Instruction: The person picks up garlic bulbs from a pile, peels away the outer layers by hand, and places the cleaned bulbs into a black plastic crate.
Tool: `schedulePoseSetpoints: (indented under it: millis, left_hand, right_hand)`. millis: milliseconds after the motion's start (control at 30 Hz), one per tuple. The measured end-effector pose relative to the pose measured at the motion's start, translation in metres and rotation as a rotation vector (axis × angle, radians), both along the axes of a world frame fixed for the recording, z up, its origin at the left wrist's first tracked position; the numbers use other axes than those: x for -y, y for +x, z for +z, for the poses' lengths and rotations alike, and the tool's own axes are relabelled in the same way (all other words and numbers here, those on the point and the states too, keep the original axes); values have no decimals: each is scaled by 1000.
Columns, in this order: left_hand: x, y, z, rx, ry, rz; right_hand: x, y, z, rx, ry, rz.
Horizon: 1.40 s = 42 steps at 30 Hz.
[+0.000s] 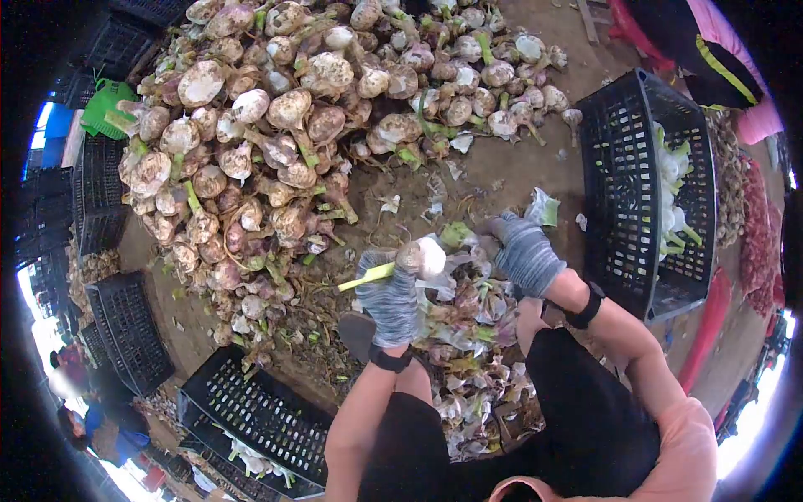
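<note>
My left hand (389, 301), in a grey knit glove, is closed around a garlic bulb (431, 257). The bulb's white, peeled side faces right, and its cut green stem sticks out to the left. To the right of the bulb, my right hand (527, 255), gloved the same way, has its fingers curled in; whatever they hold is hidden. Beside its fingers are a green piece of leaf (456, 234) and a pale green-white peel (544, 207). Stripped garlic skins (468, 314) lie heaped between and below my hands.
A big pile of unpeeled garlic (293, 109) spreads ahead and left. Black crates (619, 176) with peeled bulbs stand at right and at lower left (259, 410). More crates (130, 330) and a green basket (109, 109) are at left. Another person's pink sleeve (757, 121) shows upper right.
</note>
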<state>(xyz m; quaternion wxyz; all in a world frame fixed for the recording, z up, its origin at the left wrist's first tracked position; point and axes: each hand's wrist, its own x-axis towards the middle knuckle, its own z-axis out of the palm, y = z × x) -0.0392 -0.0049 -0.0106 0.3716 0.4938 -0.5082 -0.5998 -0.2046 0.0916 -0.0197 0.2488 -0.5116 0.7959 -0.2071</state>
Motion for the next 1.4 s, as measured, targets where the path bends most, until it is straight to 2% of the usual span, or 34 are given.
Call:
schedulePoseSetpoints:
  millis: [33, 100, 133, 167, 200, 233, 267, 300, 333, 400, 433, 467, 500, 600, 700, 733, 800, 833, 867, 933, 1000, 1067, 1133, 1167, 1233, 1267, 1300, 1400]
  left_hand:
    - [1, -1, 2, -19, 53, -21]
    - [3, -2, 8, -51, 156, -60]
    - [2, -3, 8, -56, 125, -140]
    - [-1, -4, 5, -59, 90, -220]
    - [-2, -2, 0, -60, 52, -299]
    - [0, 2, -4, -15, 178, -437]
    - [0, 5, -7, -13, 43, -514]
    - [4, 4, 7, -105, 160, -479]
    - [8, 2, 18, -201, 278, -444]
    - [23, 4, 19, -4, 13, -312]
    - [34, 7, 20, 96, -117, -244]
    - [55, 17, 6, 301, -429, -218]
    - [71, 24, -1, 419, -534, -138]
    - [117, 25, 15, 1082, -931, -36]
    - [152, 20, -14, 1357, -971, -86]
    - [158, 18, -19, 1342, -940, -95]
    - [164, 12, -25, 1309, -871, -114]
    - [165, 13, -29, 1238, -808, -86]
    - [161, 13, -26, 1168, -898, -83]
    - [145, 18, -14, 1020, -1077, -74]
    - [121, 21, -15, 794, -1035, -68]
    - [81, 19, 7, 606, -803, -176]
    - [49, 11, 3, 80, -447, -291]
    - [32, 11, 4, -37, -236, -265]
    - [17, 9, 7, 151, -347, -384]
    - [13, 7, 9, 246, -406, -440]
    - [7, 3, 2, 81, -277, -453]
    - [1, 8, -6, 206, -312, -462]
  right_hand:
    - [1, 1, 7, -50, 25, 16]
    - [8, 12, 12, 436, -201, -107]
    - [13, 17, 16, 681, -315, -166]
    - [18, 20, 22, 956, -255, -195]
    - [19, 17, 27, 1023, -130, -193]
    - [17, 9, 30, 1086, -4, -186]
    - [13, 2, 31, 1144, 127, -176]
    - [4, -6, 30, 1214, 140, -234]
    - [-10, -17, 30, 1329, 25, -404]
    - [-38, -44, 19, 1513, -425, -807]
    - [-56, -62, 16, 1557, -671, -913]
    - [-78, -83, 19, 1843, -853, -877]
    - [-84, -89, 38, 1656, -1011, -1021]
    - [-83, -84, 35, 1781, -881, -742]
    - [-82, -76, 26, 1870, -758, -475]
    - [-82, -76, 25, 1892, -712, -390]
    - [-40, -42, 48, 1517, -398, -558]
    - [-26, -33, 46, 1525, -328, -414]
    - [-14, -26, 43, 1529, -259, -274]
    - [14, -14, 48, 1246, 127, -181]
    - [28, -2, 41, 1155, 112, -61]
    - [34, 10, 27, 1126, 36, -29]
    - [35, 17, 14, 1155, -101, -82]
    - [37, 14, 20, 1236, 3, -156]
    - [37, 13, 29, 1253, -59, -213]
    - [38, 18, 28, 1234, -181, -235]
    - [38, 23, 28, 1208, -301, -253]
    - [37, 19, 31, 1153, -104, -310]
